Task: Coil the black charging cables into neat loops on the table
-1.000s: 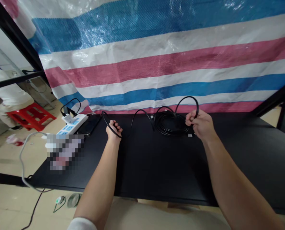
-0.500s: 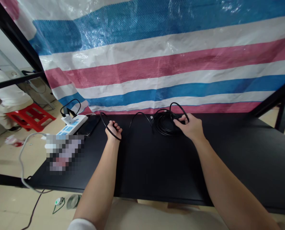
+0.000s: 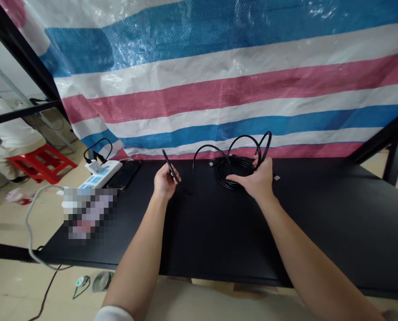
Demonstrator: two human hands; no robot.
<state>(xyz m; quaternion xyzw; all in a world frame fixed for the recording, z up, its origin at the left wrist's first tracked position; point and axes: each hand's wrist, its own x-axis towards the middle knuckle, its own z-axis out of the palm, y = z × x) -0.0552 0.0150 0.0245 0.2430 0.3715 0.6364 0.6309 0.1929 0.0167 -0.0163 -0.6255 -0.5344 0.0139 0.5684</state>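
Note:
A black cable (image 3: pixel 219 176) lies in a loose coil on the black table, with several loops rising from it. My left hand (image 3: pixel 165 183) is closed around a doubled section of the cable, left of the coil. At the coil's right side, my right hand (image 3: pixel 259 177) has its fingers around raised cable loops, while the thumb sticks out to the left over the coil. A small light connector (image 3: pixel 211 164) shows at the coil's left edge. Another small pale piece (image 3: pixel 276 178) lies just right of my right hand.
A white power strip (image 3: pixel 100 175) with plugs stands at the table's left, beside a dark phone (image 3: pixel 124 174) and a blurred-out item (image 3: pixel 93 214). A striped plastic sheet (image 3: pixel 219 93) hangs behind. Beyond, a person sits on a red stool (image 3: pixel 48 162).
My left hand has shifted right, and the cable in it now stands differently. My right hand has moved slightly left, its thumb spread, with more cable loops lifted. The pale piece has come into view.

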